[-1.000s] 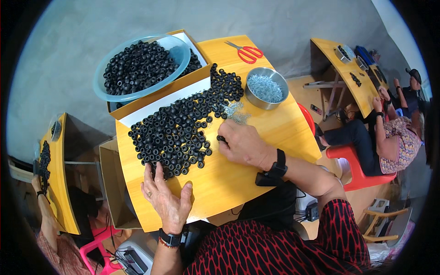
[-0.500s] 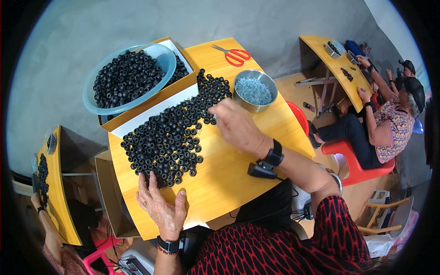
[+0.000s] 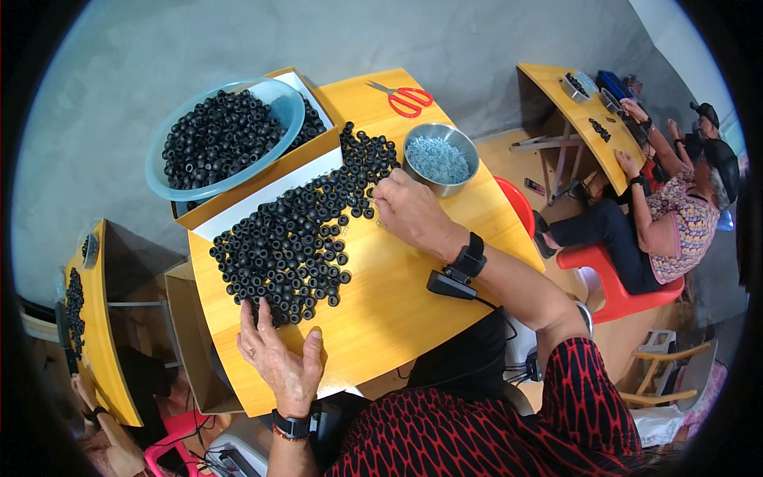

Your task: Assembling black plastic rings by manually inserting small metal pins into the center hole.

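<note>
Many small black ring-shaped parts [image 3: 274, 254], each with a hole, lie spread over the yellow table [image 3: 381, 318]. My left hand [image 3: 282, 358] rests at their near edge, fingers stretched out and thumb apart, with fingertips touching the nearest parts. Over the right border of the spread is my right hand [image 3: 417, 213], its fingers curled and pressed together. Tiny clear bits show below its fingertips, but what the fingers hold is hidden. Just beyond that hand stands a steel bowl [image 3: 470, 176] filled with small clear, bluish pieces [image 3: 437, 159].
A blue translucent basin [image 3: 288, 119] heaped with black parts sits on an open cardboard box [image 3: 318, 151]. Red-handled scissors [image 3: 409, 101] lie at the far edge. Beside my table is a red stool [image 3: 517, 203]. Other people work at tables on the right [image 3: 548, 87] and left [image 3: 111, 358].
My right hand has shifted slightly to the right, off the black parts' border. My left hand stays put. The person at the left table has drawn a hand nearer their body.
</note>
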A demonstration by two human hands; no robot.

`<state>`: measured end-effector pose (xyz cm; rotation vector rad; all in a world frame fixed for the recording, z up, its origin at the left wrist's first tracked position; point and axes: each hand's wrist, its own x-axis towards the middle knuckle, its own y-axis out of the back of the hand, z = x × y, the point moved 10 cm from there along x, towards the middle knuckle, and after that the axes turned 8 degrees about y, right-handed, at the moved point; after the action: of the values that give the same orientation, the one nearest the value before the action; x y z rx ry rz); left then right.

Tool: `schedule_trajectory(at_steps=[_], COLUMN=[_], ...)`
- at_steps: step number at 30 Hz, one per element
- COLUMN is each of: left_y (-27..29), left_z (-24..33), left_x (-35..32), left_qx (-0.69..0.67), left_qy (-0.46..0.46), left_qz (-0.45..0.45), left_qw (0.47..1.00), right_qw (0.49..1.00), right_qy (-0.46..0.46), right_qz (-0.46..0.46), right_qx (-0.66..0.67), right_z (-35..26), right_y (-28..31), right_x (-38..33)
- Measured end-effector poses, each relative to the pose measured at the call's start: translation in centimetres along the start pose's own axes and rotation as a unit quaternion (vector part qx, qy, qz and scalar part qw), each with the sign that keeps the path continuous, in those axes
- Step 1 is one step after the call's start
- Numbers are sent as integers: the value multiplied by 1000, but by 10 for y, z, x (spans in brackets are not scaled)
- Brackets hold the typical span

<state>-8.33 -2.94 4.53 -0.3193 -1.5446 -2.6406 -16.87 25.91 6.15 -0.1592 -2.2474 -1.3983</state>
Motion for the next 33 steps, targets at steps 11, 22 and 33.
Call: schedule_trajectory(at_steps=[11,22,33], left_y=[-1,-1,1], left_z=[0,0,2], left_x=[1,0,3], left_qx=[7,14,-2], left_qy=[-7,-5,0], left_qz=[-5,-2,-2], left_qw=[1000,1000,1000], right_qw=[994,989,994], right_qy=[6,135,100], right_qz=[60,-61,-25], right_qx=[94,23,42], right_z=[-4,-38,-28], right_y=[49,10,4], right_x=[-36,-45,16])
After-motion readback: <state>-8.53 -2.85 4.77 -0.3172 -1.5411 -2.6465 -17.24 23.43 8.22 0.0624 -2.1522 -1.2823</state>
